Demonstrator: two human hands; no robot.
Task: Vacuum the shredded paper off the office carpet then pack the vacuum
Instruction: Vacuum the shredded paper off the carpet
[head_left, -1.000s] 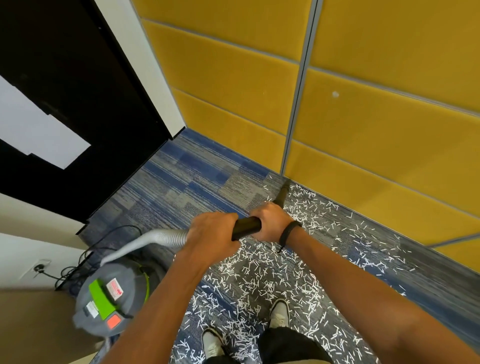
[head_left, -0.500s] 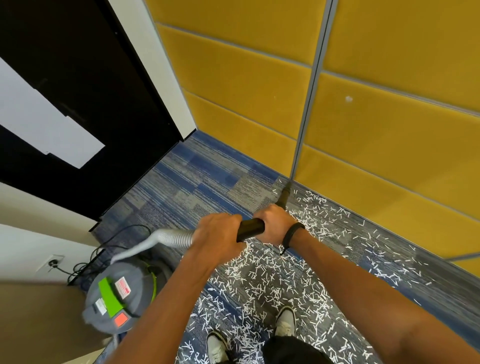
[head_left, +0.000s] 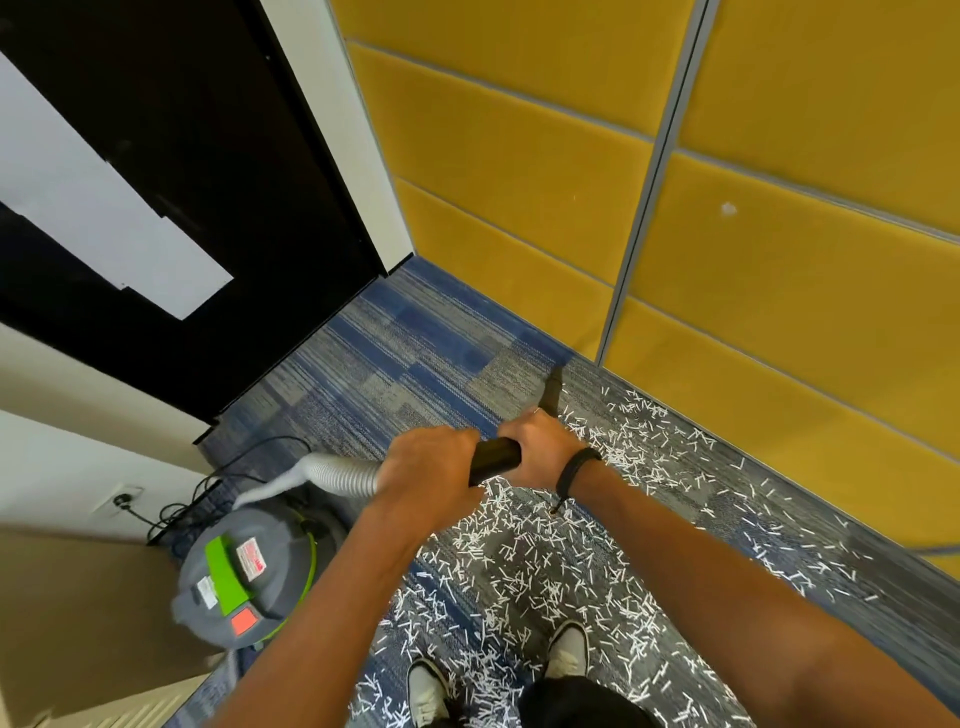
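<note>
A grey vacuum canister (head_left: 244, 577) is stood on the carpet (head_left: 415, 353) at the left. Its ribbed hose (head_left: 343, 475) is clasped by the left grip (head_left: 431, 467); the black wand (head_left: 493, 460) is clasped by the right grip (head_left: 540, 447). Shredded paper (head_left: 571, 561) is strewn rightward beside the yellow wall (head_left: 779, 260).

Yellow padded wall panels (head_left: 519, 171) rise beyond the hands; a black door (head_left: 208, 156) stands left; blue-grey striped carpet (head_left: 395, 358) below; perhaps a wall socket (head_left: 122, 500) lower left.
</note>
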